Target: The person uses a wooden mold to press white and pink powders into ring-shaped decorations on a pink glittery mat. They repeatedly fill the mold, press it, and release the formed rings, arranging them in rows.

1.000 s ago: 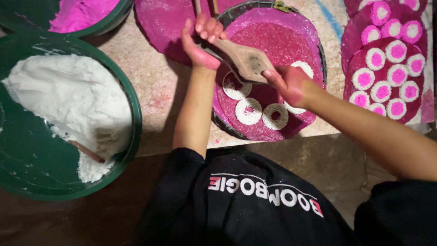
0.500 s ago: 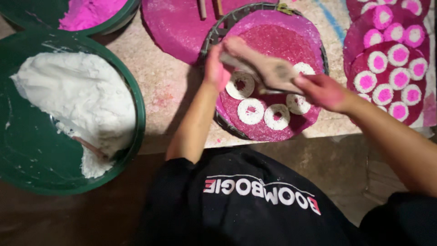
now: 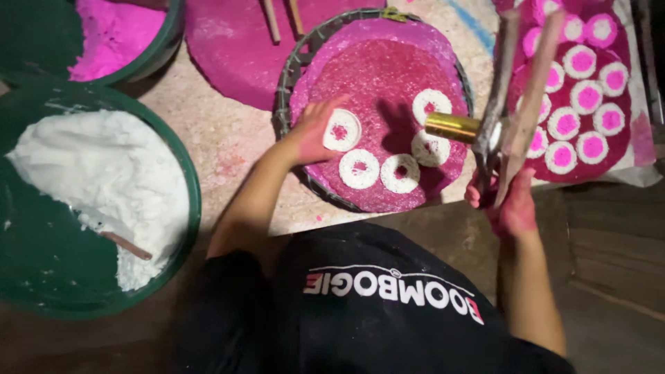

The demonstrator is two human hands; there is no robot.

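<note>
Lifted off the round tray (image 3: 305, 62) was the wooden mould (image 3: 516, 90), gripped by the right hand (image 3: 509, 204); the left hand (image 3: 315, 131), loosened, touched a rim-side white ring (image 3: 342, 130).

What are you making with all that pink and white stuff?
A person is shaping little round white cakes with pink middles. The left hand rests on one white ring on a round pink tray, where four more rings lie. The right hand holds up a wooden press with a gold tube on it. A big green tub of white powder sits to the left, and another tray of finished cakes is on the right.
</note>
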